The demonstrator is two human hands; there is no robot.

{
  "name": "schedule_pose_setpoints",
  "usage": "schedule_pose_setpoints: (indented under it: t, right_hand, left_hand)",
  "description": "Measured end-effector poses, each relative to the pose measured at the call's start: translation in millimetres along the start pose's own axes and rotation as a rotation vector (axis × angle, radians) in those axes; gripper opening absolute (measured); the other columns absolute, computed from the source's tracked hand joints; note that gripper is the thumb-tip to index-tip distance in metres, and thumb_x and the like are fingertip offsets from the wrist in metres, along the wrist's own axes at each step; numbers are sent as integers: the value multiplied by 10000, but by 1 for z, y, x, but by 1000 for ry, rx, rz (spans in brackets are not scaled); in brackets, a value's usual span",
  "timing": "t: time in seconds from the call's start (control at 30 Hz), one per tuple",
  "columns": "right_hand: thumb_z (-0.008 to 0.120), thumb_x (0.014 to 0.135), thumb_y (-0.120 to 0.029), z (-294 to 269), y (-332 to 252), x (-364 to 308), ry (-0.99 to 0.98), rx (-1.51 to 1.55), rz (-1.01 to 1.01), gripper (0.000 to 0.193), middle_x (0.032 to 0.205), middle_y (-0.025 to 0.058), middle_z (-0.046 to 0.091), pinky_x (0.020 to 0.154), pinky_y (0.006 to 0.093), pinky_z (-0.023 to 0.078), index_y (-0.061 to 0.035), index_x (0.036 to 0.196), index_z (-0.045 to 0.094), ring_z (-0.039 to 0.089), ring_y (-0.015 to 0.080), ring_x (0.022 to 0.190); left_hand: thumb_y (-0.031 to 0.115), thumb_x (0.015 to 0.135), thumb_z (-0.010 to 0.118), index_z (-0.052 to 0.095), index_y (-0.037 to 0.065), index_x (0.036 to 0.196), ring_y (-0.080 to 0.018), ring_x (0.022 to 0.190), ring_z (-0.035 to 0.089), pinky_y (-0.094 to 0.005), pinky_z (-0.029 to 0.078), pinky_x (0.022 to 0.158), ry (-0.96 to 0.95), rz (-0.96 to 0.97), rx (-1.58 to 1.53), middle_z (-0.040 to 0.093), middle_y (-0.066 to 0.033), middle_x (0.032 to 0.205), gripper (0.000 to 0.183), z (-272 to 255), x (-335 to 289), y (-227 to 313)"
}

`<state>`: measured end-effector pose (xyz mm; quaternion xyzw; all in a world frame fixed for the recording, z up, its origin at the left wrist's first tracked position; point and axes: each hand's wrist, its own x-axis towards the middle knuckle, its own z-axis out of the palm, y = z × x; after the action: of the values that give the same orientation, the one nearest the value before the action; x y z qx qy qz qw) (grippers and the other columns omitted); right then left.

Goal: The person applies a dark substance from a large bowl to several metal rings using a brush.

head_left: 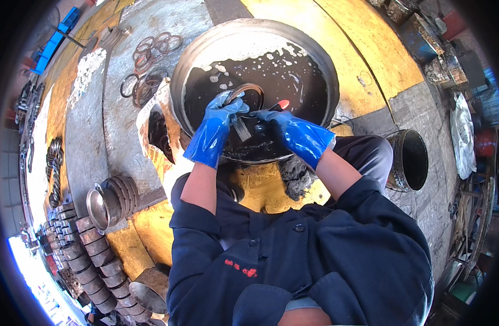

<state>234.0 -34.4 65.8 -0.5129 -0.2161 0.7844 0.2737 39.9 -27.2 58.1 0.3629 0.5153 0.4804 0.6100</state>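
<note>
Floor (363, 65) is worn, stained yellow and grey panels with seams between. Longest run for moving is at the far right, from the basin out to the grimy containers (420, 38) by the workshop edge.

Basin (331, 81): wide, round, raised rim. Dark liquid (260, 70) inside, white foam (244, 46) along the far side. Both hands are over the near half, so most of the room inside the rim is beyond them. Person's legs crowd the near edge.

Cylinder stacks (97, 255) bound the lower left. Dark bucket (395, 163) sits just beside the knee on the right. Torn sack (154, 106) is close up to the basin's left rim; loose rings (158, 46) lie on grey panel past it.

Hands, blue gloves. Left hand (222, 111): thumb and fingers pinch the left side of a brown-dark ring (251, 87), held above the liquid, inside the rim. Right hand (282, 120): fingers curled around a red-ended tool (283, 104), just beside the ring; can't tell exact fingertip placement or whether tool touches ring.
</note>
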Motion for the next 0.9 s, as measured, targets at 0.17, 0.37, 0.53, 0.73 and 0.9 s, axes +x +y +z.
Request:
schedule_pose_setpoints:
  t: [0.17,0.37,0.53,0.73,0.9]
  right_hand:
    - [689,851,-320,-32,8,41,63,-975,-430,280,990,89,709,852,340,524,-178,1092,697,682,227,907]
    - [618,859,-282,-10,-2,20,402,-1654,-933,318,1235,66,632,835,436,519,-244,1175,623,652,275,1036]
    - [635,846,-268,-12,0,18,372,-1379,-999,290,1189,60,666,847,407,518,-214,1131,648,648,308,1045]
    - [697,845,-249,-53,-6,34,-14,-847,-393,257,1005,78,704,842,328,510,-98,1053,698,645,176,961]
    - [593,929,-105,-11,-39,-23,207,-245,-540,140,829,42,677,666,292,542,13,953,665,644,129,793]
  left_hand:
    - [118,881,691,683,69,1093,-40,562,534,-185,365,510,-75,-9,34,719,-48,824,218,9,5,-1]
    - [44,872,685,669,27,1117,-122,708,658,-230,525,670,7,36,-12,706,-55,889,246,-4,13,-10]
    - [87,887,675,659,63,1154,-89,649,595,-200,412,544,9,-25,26,716,-47,885,268,0,8,-4]
    - [89,882,670,652,68,1154,-59,549,512,-193,391,505,-26,-85,57,721,-66,908,273,6,8,0]
    - [77,860,687,644,51,1158,-60,625,544,-220,437,541,-15,-39,151,714,-57,924,303,-11,5,-16]
